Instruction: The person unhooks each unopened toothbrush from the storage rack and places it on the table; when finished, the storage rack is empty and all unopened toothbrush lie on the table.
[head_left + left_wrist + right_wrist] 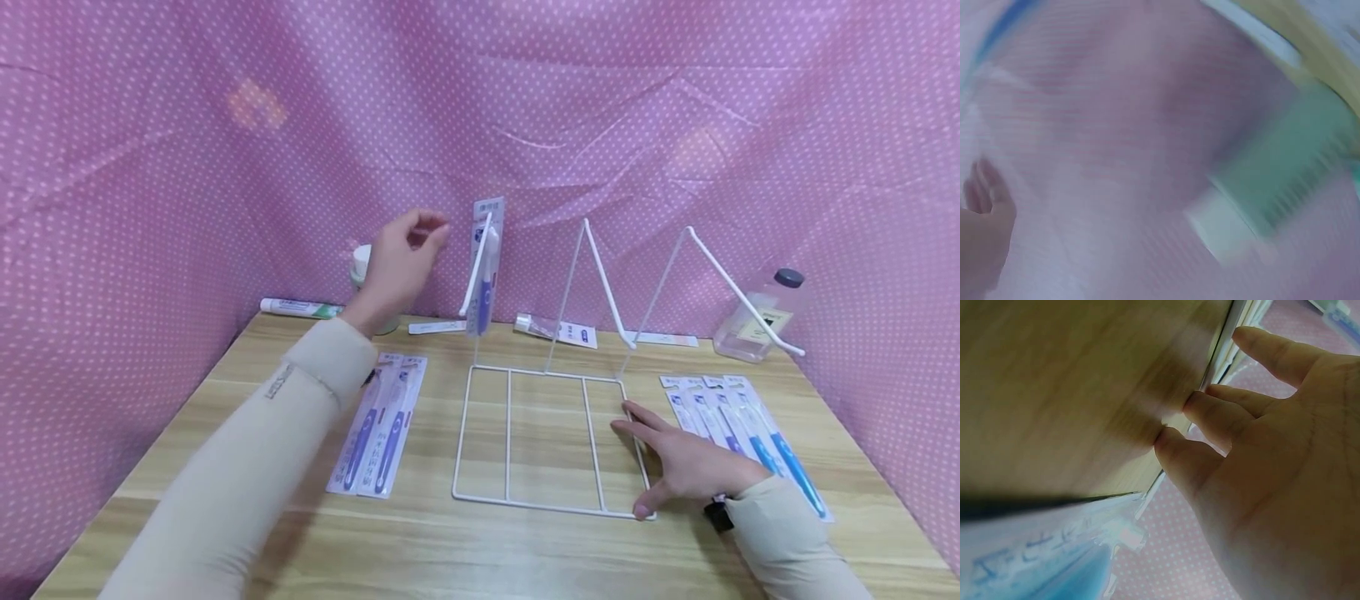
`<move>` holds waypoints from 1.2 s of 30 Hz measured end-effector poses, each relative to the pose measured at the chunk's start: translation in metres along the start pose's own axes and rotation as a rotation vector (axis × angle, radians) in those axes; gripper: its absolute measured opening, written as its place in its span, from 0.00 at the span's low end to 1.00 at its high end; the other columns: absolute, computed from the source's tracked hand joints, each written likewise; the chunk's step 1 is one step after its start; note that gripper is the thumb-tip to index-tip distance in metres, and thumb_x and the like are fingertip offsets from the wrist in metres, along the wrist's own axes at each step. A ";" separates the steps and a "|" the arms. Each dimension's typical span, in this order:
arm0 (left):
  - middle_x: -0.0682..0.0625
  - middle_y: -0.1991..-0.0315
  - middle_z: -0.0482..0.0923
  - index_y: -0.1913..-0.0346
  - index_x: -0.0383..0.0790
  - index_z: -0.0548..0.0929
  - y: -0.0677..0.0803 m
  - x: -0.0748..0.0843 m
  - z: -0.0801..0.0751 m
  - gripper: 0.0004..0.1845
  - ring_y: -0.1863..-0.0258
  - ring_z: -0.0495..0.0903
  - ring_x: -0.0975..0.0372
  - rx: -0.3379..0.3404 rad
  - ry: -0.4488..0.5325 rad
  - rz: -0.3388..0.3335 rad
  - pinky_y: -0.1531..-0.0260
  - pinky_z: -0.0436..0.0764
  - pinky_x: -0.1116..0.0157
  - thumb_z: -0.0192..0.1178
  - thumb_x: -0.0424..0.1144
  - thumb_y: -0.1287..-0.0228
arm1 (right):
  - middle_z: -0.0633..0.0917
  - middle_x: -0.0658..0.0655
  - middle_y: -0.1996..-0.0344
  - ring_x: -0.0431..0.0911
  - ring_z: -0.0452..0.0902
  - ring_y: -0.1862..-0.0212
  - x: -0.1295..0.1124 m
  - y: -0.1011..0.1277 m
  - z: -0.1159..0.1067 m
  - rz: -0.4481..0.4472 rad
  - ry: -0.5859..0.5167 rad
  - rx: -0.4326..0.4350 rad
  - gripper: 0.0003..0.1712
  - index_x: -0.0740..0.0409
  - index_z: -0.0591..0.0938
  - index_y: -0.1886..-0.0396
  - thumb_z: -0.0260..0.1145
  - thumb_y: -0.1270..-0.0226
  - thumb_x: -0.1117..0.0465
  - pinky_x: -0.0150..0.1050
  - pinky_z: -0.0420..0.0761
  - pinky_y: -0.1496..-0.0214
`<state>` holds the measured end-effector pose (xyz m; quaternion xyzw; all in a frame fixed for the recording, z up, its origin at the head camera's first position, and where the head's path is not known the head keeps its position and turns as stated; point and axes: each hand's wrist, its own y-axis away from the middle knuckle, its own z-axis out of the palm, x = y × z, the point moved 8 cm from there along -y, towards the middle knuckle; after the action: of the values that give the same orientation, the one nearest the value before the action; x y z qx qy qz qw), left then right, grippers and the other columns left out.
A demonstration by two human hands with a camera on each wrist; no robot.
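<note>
A white wire rack (pixel 517 502) with three slanted prongs stands on the wooden table. One packaged toothbrush (pixel 485 287), its handle purple, hangs upright at the left prong. Just left of that pack is my left hand (pixel 397 262), raised, fingers loosely bent with nothing between them; the left wrist view is blurred. My right hand (pixel 686 458) rests at the right side of the rack's base, fingers spread, thumb by the front corner. Two packaged toothbrushes (pixel 378 425) lie left of the rack. To the right lie several more toothbrush packs (pixel 750 442), some with blue handles.
A green bottle (pixel 1285 162) with a white cap stands behind my left hand. Toothpaste tubes (pixel 300 308) and flat packs (pixel 437 327) lie along the back. At the back right is a clear bottle (pixel 757 321) with a dark cap. Pink dotted cloth (pixel 600 108) surrounds the table.
</note>
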<state>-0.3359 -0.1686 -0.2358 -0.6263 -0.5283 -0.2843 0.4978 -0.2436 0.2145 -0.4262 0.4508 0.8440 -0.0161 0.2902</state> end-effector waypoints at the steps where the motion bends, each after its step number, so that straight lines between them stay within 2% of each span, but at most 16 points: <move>1: 0.48 0.43 0.84 0.37 0.45 0.82 -0.003 0.009 0.003 0.16 0.43 0.82 0.57 0.024 0.125 0.006 0.39 0.83 0.59 0.60 0.45 0.21 | 0.48 0.68 0.14 0.74 0.56 0.20 0.000 0.000 0.000 0.001 0.002 0.001 0.70 0.56 0.66 0.18 0.86 0.58 0.36 0.73 0.68 0.28; 4: 0.49 0.46 0.84 0.39 0.42 0.84 -0.011 0.023 0.011 0.15 0.44 0.83 0.57 0.064 0.492 0.001 0.36 0.82 0.57 0.63 0.42 0.23 | 0.48 0.68 0.14 0.73 0.55 0.19 0.001 0.000 0.000 0.001 0.006 0.004 0.69 0.56 0.66 0.18 0.86 0.58 0.35 0.72 0.68 0.27; 5: 0.50 0.47 0.84 0.40 0.41 0.84 -0.013 0.025 0.013 0.14 0.45 0.83 0.58 0.070 0.582 0.000 0.37 0.81 0.56 0.63 0.41 0.23 | 0.49 0.68 0.14 0.73 0.56 0.20 0.000 0.000 0.000 -0.005 0.008 0.004 0.69 0.56 0.66 0.18 0.86 0.58 0.36 0.72 0.68 0.27; 7: 0.51 0.51 0.84 0.41 0.40 0.85 -0.016 0.025 0.019 0.14 0.47 0.82 0.59 0.073 0.717 -0.011 0.39 0.81 0.58 0.64 0.39 0.24 | 0.49 0.68 0.14 0.73 0.56 0.20 0.000 0.000 0.001 -0.012 0.009 0.004 0.69 0.57 0.66 0.18 0.86 0.57 0.36 0.72 0.69 0.27; 9: 0.52 0.53 0.84 0.40 0.39 0.85 -0.018 0.024 0.025 0.14 0.50 0.82 0.61 0.070 0.771 -0.023 0.44 0.81 0.61 0.64 0.37 0.24 | 0.49 0.69 0.14 0.73 0.57 0.20 0.000 -0.001 0.002 -0.014 0.010 0.004 0.69 0.57 0.66 0.18 0.86 0.57 0.36 0.72 0.69 0.27; 12: 0.54 0.55 0.85 0.39 0.38 0.84 -0.019 0.021 0.033 0.16 0.53 0.82 0.62 0.068 0.785 -0.038 0.50 0.80 0.66 0.66 0.35 0.26 | 0.49 0.70 0.14 0.73 0.58 0.21 0.000 -0.001 0.002 -0.020 0.016 0.000 0.69 0.58 0.66 0.18 0.87 0.57 0.37 0.72 0.70 0.28; 19: 0.55 0.56 0.87 0.42 0.42 0.88 -0.018 0.018 0.043 0.14 0.52 0.84 0.59 0.084 0.707 -0.075 0.42 0.81 0.58 0.68 0.34 0.28 | 0.48 0.68 0.14 0.73 0.56 0.19 0.002 -0.001 0.001 0.010 0.001 -0.002 0.69 0.56 0.66 0.18 0.87 0.58 0.37 0.72 0.68 0.27; 25: 0.54 0.55 0.87 0.42 0.43 0.87 -0.010 0.020 0.042 0.14 0.56 0.84 0.62 0.080 0.682 -0.088 0.54 0.83 0.66 0.67 0.34 0.28 | 0.48 0.68 0.14 0.73 0.57 0.20 0.000 -0.001 0.001 0.004 -0.003 -0.007 0.69 0.57 0.66 0.18 0.87 0.57 0.37 0.72 0.69 0.27; 29: 0.54 0.53 0.86 0.40 0.42 0.86 0.000 0.022 0.041 0.16 0.55 0.84 0.62 0.042 0.688 -0.093 0.52 0.83 0.66 0.67 0.35 0.28 | 0.48 0.68 0.14 0.73 0.57 0.20 0.001 0.000 0.001 0.004 -0.002 -0.008 0.69 0.57 0.66 0.18 0.87 0.57 0.36 0.72 0.69 0.27; 33: 0.53 0.50 0.86 0.39 0.44 0.85 0.018 0.027 0.034 0.16 0.49 0.84 0.59 -0.001 0.637 -0.078 0.40 0.82 0.56 0.67 0.37 0.26 | 0.47 0.67 0.14 0.73 0.54 0.19 0.003 0.000 0.001 0.012 -0.010 -0.008 0.69 0.56 0.65 0.17 0.87 0.58 0.36 0.73 0.67 0.27; 36: 0.52 0.51 0.87 0.39 0.43 0.86 0.035 0.031 0.026 0.16 0.50 0.85 0.58 -0.015 0.590 -0.045 0.41 0.84 0.56 0.68 0.37 0.27 | 0.47 0.67 0.13 0.73 0.53 0.19 0.004 -0.001 0.002 0.014 -0.017 -0.009 0.70 0.56 0.65 0.17 0.87 0.58 0.37 0.74 0.66 0.27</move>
<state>-0.2990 -0.1307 -0.2291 -0.5082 -0.3724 -0.4691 0.6189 -0.2449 0.2165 -0.4297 0.4552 0.8384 -0.0144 0.2995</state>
